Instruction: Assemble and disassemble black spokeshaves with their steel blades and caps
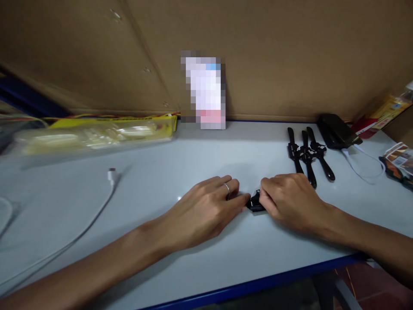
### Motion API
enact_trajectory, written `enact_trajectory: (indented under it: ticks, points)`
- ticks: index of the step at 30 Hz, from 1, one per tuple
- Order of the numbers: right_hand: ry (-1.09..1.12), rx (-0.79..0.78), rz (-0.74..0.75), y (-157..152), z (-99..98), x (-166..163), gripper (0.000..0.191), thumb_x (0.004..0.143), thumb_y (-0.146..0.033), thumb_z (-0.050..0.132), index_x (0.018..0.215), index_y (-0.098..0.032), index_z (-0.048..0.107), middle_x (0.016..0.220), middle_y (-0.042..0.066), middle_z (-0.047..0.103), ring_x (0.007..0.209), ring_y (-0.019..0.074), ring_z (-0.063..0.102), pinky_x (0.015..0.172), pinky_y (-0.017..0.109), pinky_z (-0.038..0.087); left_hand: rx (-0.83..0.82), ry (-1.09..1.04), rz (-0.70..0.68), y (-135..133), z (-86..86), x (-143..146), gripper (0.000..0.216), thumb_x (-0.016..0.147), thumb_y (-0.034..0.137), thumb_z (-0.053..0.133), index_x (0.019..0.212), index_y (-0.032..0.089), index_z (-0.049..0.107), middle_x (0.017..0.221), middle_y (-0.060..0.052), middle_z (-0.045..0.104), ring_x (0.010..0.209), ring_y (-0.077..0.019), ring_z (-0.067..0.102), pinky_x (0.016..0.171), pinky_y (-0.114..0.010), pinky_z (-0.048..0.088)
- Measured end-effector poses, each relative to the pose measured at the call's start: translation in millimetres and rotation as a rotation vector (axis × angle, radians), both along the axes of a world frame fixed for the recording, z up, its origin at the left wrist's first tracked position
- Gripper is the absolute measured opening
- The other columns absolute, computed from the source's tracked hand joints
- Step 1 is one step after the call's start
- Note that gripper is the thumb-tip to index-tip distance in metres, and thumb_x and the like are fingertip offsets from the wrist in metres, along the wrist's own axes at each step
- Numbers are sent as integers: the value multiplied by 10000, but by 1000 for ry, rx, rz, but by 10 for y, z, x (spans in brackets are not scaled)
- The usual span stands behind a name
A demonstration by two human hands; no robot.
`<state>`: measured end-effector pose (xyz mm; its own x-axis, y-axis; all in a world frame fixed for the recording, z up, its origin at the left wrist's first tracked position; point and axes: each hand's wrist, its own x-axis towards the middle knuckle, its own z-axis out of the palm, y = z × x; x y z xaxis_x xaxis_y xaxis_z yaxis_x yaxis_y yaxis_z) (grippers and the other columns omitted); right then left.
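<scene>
- Small black piece (255, 202), near centre of the white tabletop (161, 172): mostly hidden between my hands, so I can't identify it.
- Right hand (287, 200): fingers pinched on it.
- Left hand (206, 211): fingertip touching it; I cannot tell the grip.
- Three black strapped watches (306, 153), far right: near ends covered.

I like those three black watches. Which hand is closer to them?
Right. The right hand sits just before the watches; the left hand lies farther left, across the small black part.

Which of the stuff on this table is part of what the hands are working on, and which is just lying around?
In hand: small black piece, held between left hand and right hand; probably the three black straps beside them.
Lying about: white cable, yellow packet, black box, printed packets.
</scene>
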<state>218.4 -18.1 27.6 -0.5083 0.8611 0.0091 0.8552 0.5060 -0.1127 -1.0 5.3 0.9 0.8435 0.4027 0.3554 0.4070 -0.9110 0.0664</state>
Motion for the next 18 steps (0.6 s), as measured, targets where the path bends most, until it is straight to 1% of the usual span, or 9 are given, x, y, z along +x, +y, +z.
enact_trajectory:
  ticks: [2,3,5,7,9,12,14,16,18]
  points:
    - [49,5,-18,25,24,26,275,905,-193,466,658,-165,583,591,45,596,512,122,373,543,327,186,-1,-3,-4,2,-1,-2,276,1025,195,413,973,144,679,800,-49,565,718,-160,529,610,-289,481]
    - [108,14,-31,44,44,47,280,899,-189,477,638,-168,576,574,31,576,508,116,363,544,323,194,0,-3,-7,3,0,-2,279,1026,195,409,971,144,678,800,-49,565,713,-159,529,605,-287,478]
    - [293,-1,-38,90,85,90,249,894,-189,509,664,-172,605,580,-1,564,517,105,387,552,303,236,3,4,-11,5,4,-1,284,1029,195,401,987,146,677,801,-45,564,708,-155,528,600,-282,474]
    - [481,-85,-13,133,112,119,164,887,-203,564,764,-180,670,628,-23,595,556,97,456,578,275,296,7,15,-12,5,9,1,284,1031,196,397,1013,149,677,797,-40,562,706,-153,527,600,-279,472]
    - [574,-215,20,163,112,129,108,868,-195,609,835,-190,712,661,-32,628,588,94,504,602,260,336,9,17,-13,4,11,2,279,1028,193,401,1027,147,676,795,-39,560,699,-155,523,595,-283,468]
    - [617,-379,-22,185,74,128,112,842,-142,618,789,-180,709,643,-32,638,585,94,517,589,256,350,21,9,-18,2,7,4,271,1023,189,412,1035,135,677,788,-42,555,688,-164,515,580,-296,460]
    - [646,-450,-64,194,49,132,112,841,-136,617,762,-177,684,643,-33,640,588,95,530,576,249,355,33,7,-21,2,1,4,269,1023,201,419,1035,133,679,784,-43,554,686,-168,513,578,-299,459]
    - [627,-456,-78,199,39,136,109,853,-162,628,750,-180,656,649,-35,633,592,96,529,572,245,353,38,8,-22,4,-7,3,270,1026,209,419,1034,138,679,782,-40,554,685,-167,512,580,-296,456]
    - [527,-387,-67,188,39,127,143,876,-186,623,732,-181,619,638,-35,612,584,98,504,571,252,330,38,11,-17,8,-17,0,275,1029,214,414,1031,142,679,788,-40,556,686,-165,513,580,-292,452]
